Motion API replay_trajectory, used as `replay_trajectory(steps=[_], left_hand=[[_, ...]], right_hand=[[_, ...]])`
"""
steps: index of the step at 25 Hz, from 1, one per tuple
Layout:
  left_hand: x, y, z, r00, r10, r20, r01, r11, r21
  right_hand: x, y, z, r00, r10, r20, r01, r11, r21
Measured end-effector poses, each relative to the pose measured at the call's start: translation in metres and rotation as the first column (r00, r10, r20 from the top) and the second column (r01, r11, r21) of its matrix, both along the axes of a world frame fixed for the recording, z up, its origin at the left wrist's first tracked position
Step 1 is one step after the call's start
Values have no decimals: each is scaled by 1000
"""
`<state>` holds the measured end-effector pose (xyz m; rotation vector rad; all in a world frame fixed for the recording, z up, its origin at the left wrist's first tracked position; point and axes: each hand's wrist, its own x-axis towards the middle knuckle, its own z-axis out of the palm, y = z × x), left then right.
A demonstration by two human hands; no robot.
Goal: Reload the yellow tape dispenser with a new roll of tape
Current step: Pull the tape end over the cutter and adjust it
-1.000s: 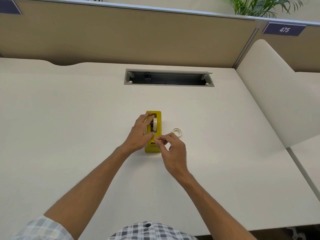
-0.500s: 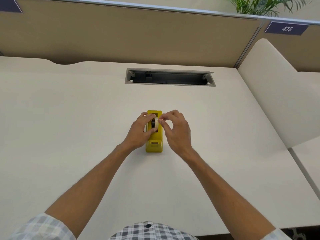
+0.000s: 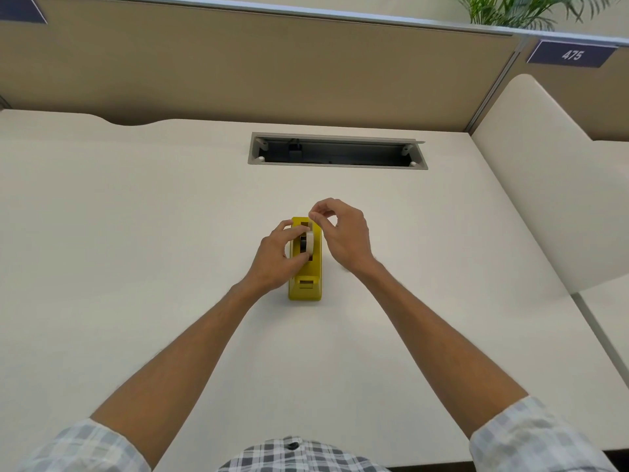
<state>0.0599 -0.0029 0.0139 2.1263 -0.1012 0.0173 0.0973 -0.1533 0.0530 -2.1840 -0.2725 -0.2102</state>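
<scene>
The yellow tape dispenser (image 3: 305, 267) is set near the middle of the desk (image 3: 136, 233), well away from every edge, with its cutting end pointed toward the front edge where the person sits. A roll of tape (image 3: 307, 242) is seated upright in the slot at the top of the dispenser, so the new roll seems to be in place already. The dispenser and the roll are held by the left hand (image 3: 277, 258), with fingers curled over the top and the thumb pressed low on the side; it is likely held this way so that nothing slides or tips while the tape is pulled. Just past the far end of the dispenser, the right hand (image 3: 342, 233) is raised a little, and its thumb and first finger are pinched tight together. Something thin and pale seems to be pinched there, most likely the loose end of the tape, but it is too small to be sure. If so, the end would next need to be drawn over the roll and down to the cutter. The tape could stick to the fingers or twist. Behind all this, a long open slot (image 3: 337, 152) is cut into the desk near the back edge, and a tan wall panel (image 3: 238, 63) is stood up behind it.
</scene>
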Motion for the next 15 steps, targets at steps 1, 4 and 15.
replay_trajectory(steps=[1,4,15], left_hand=[[0,0,0,1000,8,-1,-8,1000,-12],[1,-2,1,999,34,4,-34,999,-40],[-1,-5,-1,994,103,34,-100,991,-84]], right_hand=[[2,1,-1,1000,0,-3,0,1000,6],[6,1,-2,1000,1,-7,-1,1000,0],[11,-2,-16,997,-11,-74,7,999,-49]])
